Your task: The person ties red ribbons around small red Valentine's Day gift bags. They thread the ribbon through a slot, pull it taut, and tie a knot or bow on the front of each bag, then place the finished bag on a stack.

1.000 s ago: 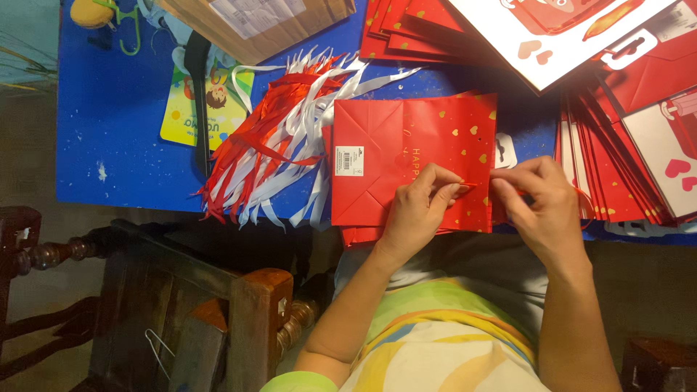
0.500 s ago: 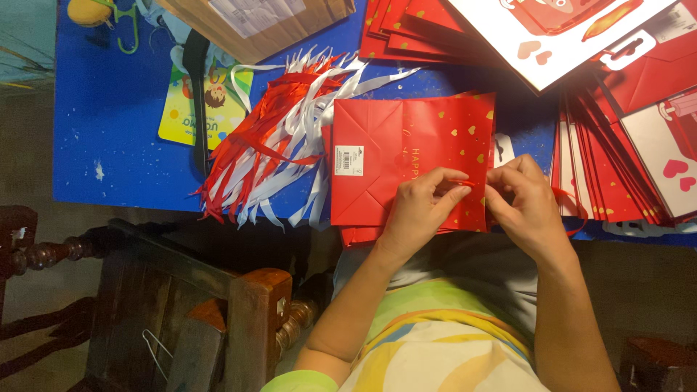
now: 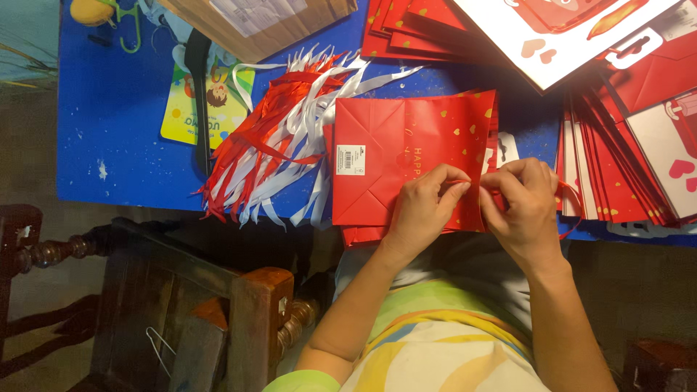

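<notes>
Two hands meet at the right end of a flat red gift bag point(image 3: 396, 156) that lies on the near edge of a blue table point(image 3: 109, 131). The bag is folded flat, its pleated bottom toward the left, a small white label stuck on it and little gold hearts scattered across its right part. The left hand point(image 3: 421, 214) rests on the bag's near right part, its thumb and forefinger pinched together on something thin at the bag's edge. The right hand point(image 3: 523, 207) is just beside it, fingers curled and closed around a red ribbon point(image 3: 570, 196), which loops out past the wrist to the right; whether both hands pinch the same strand is hard to tell, since the fingers hide it. Under the bag, further red bags peep out along its near edge.

Left of the bag, touching it, lies a spread heap of red and white ribbons point(image 3: 283, 138), fanned toward the near left. Beyond that heap a yellow-green printed card point(image 3: 181, 112) lies under a black strap-like thing, and a cardboard box point(image 3: 254, 22) sits at the far edge. On the right, a thick fan of flat red bags point(image 3: 617, 145) overlaps, with a white card bearing hearts point(image 3: 566, 29) on top. Near left, off the table, stands a dark wooden chair point(image 3: 218, 312).
</notes>
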